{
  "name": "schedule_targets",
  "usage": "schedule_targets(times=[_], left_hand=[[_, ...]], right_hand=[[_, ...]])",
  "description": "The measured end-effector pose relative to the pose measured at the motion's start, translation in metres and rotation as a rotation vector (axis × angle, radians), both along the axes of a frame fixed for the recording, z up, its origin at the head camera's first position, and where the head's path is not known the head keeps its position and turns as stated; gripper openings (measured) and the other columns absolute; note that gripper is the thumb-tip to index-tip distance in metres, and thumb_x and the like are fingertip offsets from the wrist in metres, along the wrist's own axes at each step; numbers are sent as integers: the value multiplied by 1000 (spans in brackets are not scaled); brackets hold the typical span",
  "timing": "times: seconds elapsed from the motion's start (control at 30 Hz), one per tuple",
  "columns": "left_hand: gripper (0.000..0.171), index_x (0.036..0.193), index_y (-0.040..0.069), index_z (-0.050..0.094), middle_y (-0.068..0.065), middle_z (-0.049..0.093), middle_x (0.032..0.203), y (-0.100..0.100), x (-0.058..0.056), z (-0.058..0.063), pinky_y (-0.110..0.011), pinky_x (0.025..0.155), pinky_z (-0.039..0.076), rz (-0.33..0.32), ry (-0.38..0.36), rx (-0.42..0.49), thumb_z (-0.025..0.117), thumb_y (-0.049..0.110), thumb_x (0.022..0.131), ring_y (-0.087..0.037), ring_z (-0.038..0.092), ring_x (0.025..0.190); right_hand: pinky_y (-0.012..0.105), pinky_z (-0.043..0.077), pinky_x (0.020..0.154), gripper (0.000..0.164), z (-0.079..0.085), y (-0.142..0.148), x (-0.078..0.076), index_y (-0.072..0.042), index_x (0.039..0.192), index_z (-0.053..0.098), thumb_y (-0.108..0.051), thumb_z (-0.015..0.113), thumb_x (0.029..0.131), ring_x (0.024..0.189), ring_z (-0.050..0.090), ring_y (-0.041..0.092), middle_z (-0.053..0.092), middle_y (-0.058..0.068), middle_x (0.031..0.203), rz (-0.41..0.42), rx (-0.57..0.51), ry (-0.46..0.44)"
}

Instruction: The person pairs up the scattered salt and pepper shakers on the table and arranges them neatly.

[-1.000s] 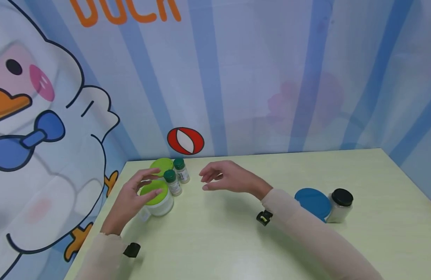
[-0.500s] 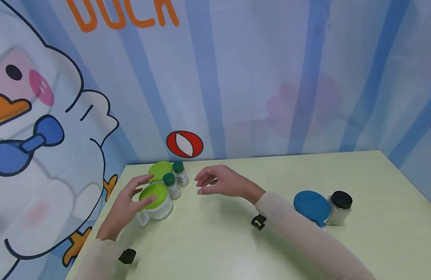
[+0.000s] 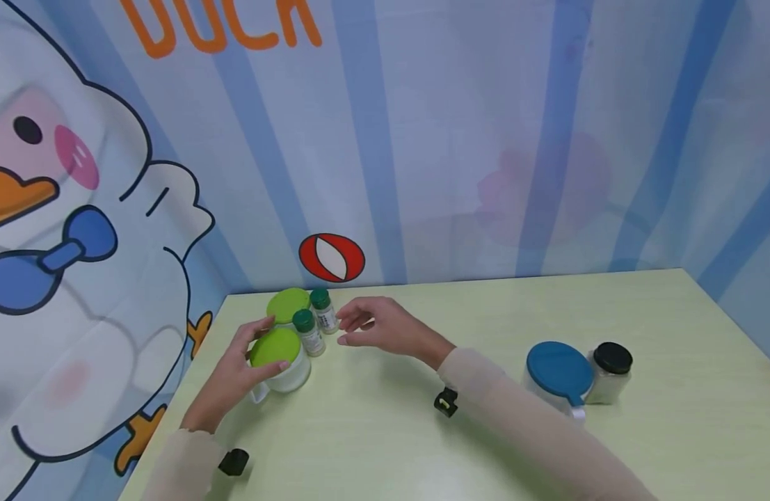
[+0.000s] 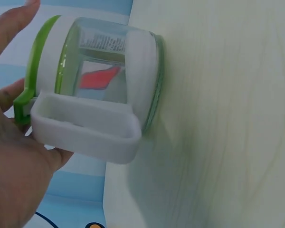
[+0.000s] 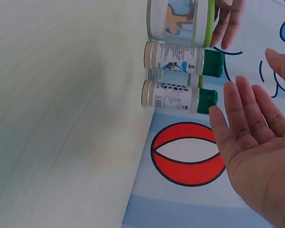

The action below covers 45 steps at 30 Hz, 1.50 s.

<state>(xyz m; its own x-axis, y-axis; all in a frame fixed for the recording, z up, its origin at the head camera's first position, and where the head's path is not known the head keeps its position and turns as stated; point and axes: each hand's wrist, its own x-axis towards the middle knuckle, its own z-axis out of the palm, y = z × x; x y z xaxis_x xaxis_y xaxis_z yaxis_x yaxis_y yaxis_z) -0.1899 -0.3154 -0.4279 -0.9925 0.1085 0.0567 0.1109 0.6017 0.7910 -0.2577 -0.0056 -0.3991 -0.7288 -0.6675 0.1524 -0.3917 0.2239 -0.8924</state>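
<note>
My left hand [image 3: 237, 369] is spread around the lime-green lid of a clear glass jar [image 3: 291, 379] with a white handle, thumb at its near right side and fingers behind. In the left wrist view, the upper finger stands a little off the lid of this jar [image 4: 99, 61]. Two small spice bottles with dark green caps, a nearer one [image 3: 309, 335] and a farther one [image 3: 325, 313], stand upright beside it. My right hand [image 3: 385, 325], fingers relaxed and holding nothing, is just right of the farther bottle. Its fingertips are near that bottle's cap in the right wrist view.
A second green-lidded jar [image 3: 289, 303] stands behind, at the table's back left corner. Toward the right are a blue-lidded jar [image 3: 558, 369] and a black-capped jar [image 3: 610, 376], side by side. A printed wall cloth [image 3: 441, 174] rises behind the pale table [image 3: 372, 445].
My left hand has come down around the front jar's green lid. My right hand has moved left, closer to the spice bottles. The jars and bottles stand where they were.
</note>
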Motion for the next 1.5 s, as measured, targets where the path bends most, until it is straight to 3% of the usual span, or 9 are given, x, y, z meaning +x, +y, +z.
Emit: schedule_targets(times=[0.2, 0.47, 0.73, 0.87, 1.17, 1.5], left_hand=[[93, 158, 13, 30, -13, 27, 159, 0, 2, -8, -64, 119, 24, 30, -27, 15, 82, 38, 86, -37, 28, 145], [93, 158, 15, 30, -14, 28, 156, 0, 3, -10, -62, 116, 31, 34, -37, 6, 82, 39, 85, -36, 32, 139], [108, 161, 16, 20, -16, 25, 161, 2, 2, -3, -62, 117, 31, 97, -160, -7, 83, 50, 81, -39, 32, 141], [108, 160, 13, 20, -18, 26, 161, 3, 2, -3, -61, 116, 32, 107, -199, -8, 84, 47, 81, -39, 33, 140], [106, 159, 10, 21, -20, 27, 159, 5, 1, -4, -61, 115, 33, 102, -197, -22, 85, 42, 81, -40, 35, 137], [110, 158, 10, 20, -20, 28, 157, 6, 1, -4, -61, 114, 35, 109, -221, -41, 85, 49, 79, -40, 35, 137]], right_hand=[[27, 55, 92, 38, -9, -11, 0, -14, 125, 66, -23, 79, 90, 104, 66, 14, 69, 5, 119, -40, -25, 6], [31, 54, 96, 42, -16, -19, -2, -10, 129, 64, -22, 78, 91, 112, 65, 25, 67, 11, 123, -78, -43, -9], [44, 52, 103, 50, -22, -32, -8, -3, 134, 59, -21, 78, 91, 117, 63, 33, 66, 14, 125, -91, -90, -1], [44, 52, 103, 49, -27, -36, -8, -5, 134, 59, -18, 78, 91, 115, 64, 28, 66, 15, 127, -105, -92, -3], [47, 49, 107, 49, -29, -47, -11, -4, 136, 58, -16, 77, 92, 122, 61, 33, 64, 13, 132, -131, -129, 10], [43, 50, 106, 45, -32, -57, -8, -6, 134, 60, -18, 75, 93, 123, 61, 31, 65, 8, 132, -132, -154, -13]])
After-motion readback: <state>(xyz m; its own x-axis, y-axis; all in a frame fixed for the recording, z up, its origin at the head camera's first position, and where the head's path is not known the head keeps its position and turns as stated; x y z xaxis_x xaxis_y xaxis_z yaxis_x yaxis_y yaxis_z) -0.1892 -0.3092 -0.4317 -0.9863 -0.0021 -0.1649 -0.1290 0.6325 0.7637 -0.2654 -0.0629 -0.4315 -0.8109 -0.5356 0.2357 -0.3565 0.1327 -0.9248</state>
